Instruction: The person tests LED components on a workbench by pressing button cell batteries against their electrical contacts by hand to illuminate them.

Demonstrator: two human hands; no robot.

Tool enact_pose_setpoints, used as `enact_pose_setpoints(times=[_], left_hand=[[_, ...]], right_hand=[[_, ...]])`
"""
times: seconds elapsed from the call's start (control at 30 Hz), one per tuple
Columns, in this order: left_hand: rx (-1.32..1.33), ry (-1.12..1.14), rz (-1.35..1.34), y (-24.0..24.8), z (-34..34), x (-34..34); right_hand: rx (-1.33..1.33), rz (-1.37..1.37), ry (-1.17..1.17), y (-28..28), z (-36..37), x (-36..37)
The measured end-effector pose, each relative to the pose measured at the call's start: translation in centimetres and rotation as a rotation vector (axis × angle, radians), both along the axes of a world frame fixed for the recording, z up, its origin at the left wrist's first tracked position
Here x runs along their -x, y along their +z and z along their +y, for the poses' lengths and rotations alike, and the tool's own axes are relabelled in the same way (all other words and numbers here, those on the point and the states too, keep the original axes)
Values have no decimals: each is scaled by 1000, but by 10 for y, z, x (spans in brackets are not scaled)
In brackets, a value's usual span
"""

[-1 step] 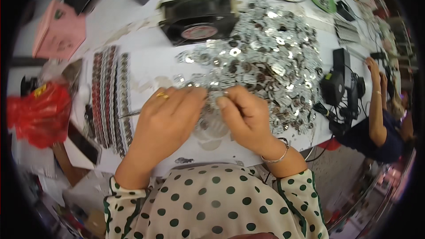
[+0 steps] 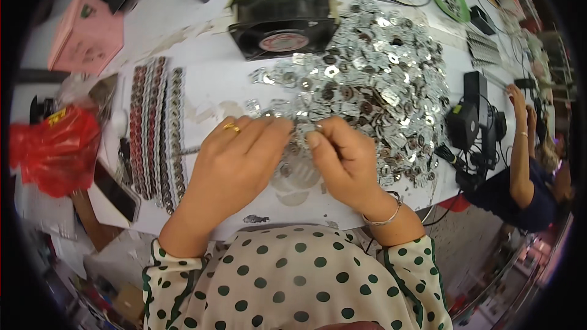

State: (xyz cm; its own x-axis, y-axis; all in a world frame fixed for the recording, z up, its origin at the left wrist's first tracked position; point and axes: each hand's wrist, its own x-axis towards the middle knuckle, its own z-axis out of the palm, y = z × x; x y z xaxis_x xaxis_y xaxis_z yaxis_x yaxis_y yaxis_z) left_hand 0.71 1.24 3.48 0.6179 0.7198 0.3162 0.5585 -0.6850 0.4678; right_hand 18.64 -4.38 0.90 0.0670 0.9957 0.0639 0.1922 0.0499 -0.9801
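My left hand [image 2: 241, 156], with a ring on it, is closed; its fingertips point down beside the near-left edge of a heap of small shiny metal pieces [image 2: 391, 98], and what they hold is hidden. A thin dark strip [image 2: 191, 150] shows at this hand's left side. Close by, my right hand [image 2: 347, 157] pinches a small silvery metal piece [image 2: 304, 137] between thumb and forefinger. The fingertips of both hands almost meet. Left of them lie several long linked strips [image 2: 147, 128] in red, silver and dark tones, side by side.
A black box fan [image 2: 284, 24] stands behind the hands. At left are a pink box [image 2: 85, 36], a red plastic bag [image 2: 55, 153] and a phone [image 2: 116, 192]. A green tray [image 2: 449, 0] and black devices [image 2: 474, 122] lie right. Another person's arm [image 2: 521, 146] shows far right.
The whole view has shifted slightly, so the table things appear a little further right. Both hands keep nearly the same pose, fingertips close together.
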Motion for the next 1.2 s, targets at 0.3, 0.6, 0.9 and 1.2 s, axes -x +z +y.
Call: enact_pose_setpoints(times=[0.3,0.6,0.9,1.2], left_hand=[[33,-42,-46,-12,-4,-4],[53,19,-93,-22,-3,-9],[-47,-48,-9,-22,-11,-23],[206,69,12,-13,-13,-16]], right_hand=[[153,88,-44,-8,-3,-3],[239,262,-93,-7,3,-6],[227,148,-85,-7,4,-12],[-361,-517,-151,-23,9,-35]])
